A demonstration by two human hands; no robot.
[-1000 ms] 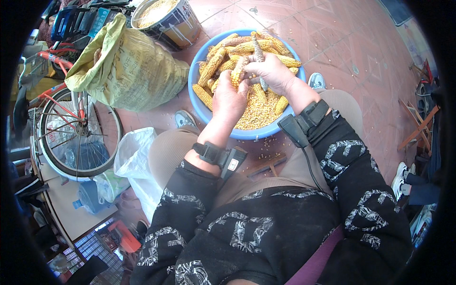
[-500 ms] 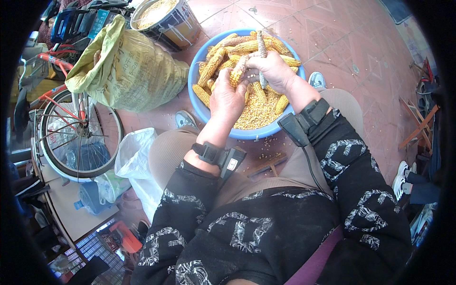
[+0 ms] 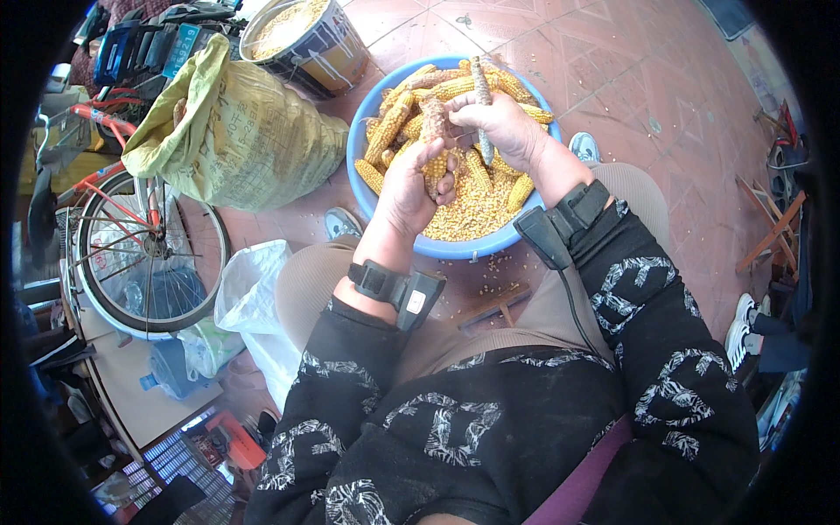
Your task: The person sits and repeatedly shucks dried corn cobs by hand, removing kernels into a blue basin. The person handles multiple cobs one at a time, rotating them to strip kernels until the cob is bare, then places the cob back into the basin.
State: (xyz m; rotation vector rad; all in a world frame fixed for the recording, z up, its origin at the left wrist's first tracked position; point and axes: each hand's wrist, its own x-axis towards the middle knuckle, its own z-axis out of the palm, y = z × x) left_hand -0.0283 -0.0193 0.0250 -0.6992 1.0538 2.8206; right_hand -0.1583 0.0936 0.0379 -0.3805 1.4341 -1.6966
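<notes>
My left hand [image 3: 408,191] is closed round a partly shelled corn cob [image 3: 433,122], which stands tilted up out of the fingers. Its upper part is bare and pinkish-brown, while yellow kernels still show low down. Just to the right, my right hand [image 3: 507,129] grips a slim grey rod [image 3: 481,80] with a rough surface, perhaps a bare cob; its kind is not plain. The right fingertips are close to the held cob, and I cannot tell if they touch it. Both hands are over a blue basin [image 3: 357,144] of yellow corn ears [image 3: 391,122] and loose kernels [image 3: 468,216].
A yellow woven sack [image 3: 254,131] stands left of the basin, with a bucket of kernels [image 3: 328,57] behind it. Farther left is a bicycle wheel [image 3: 149,249]. A white plastic bag [image 3: 254,289] lies by my left knee. At the right are a wooden rack [image 3: 774,232] and another person's shoe [image 3: 742,332].
The left hand has turned and lowered slightly, and the cob in it now points more upright, with its bare part showing. The right hand has stayed nearly in place with the grey rod.
</notes>
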